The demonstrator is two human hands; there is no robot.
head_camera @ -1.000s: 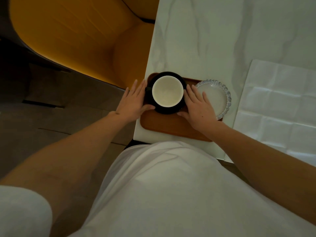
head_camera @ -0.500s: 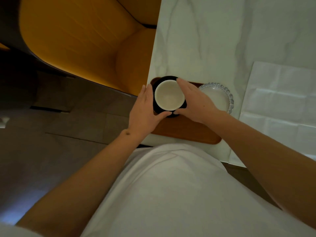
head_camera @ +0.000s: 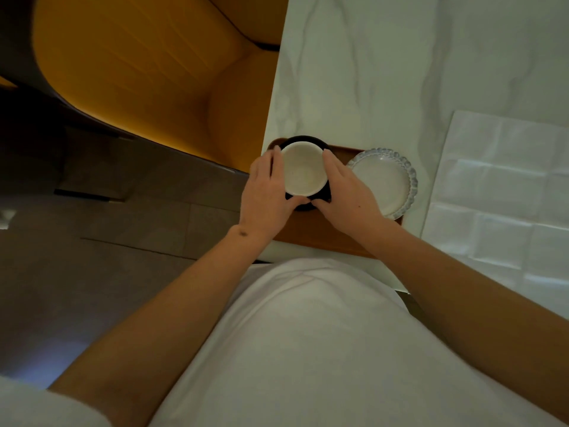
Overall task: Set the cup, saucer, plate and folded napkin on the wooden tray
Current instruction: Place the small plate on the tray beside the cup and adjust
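Wooden tray, round white cup on black saucer — both hands (left, right) cupped around it, scalloped glass plate beside.

Plate crowds the cup's right; marble table beyond lies open

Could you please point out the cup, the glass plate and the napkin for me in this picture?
cup point(head_camera: 303, 171): head view, on its white inside.
glass plate point(head_camera: 383, 183): head view, on its flat centre.
napkin point(head_camera: 505, 192): head view, on its creased middle, lying on the table.

White marble table; mustard-yellow chair tucked beside its left edge (dim light); grey tiled floor.
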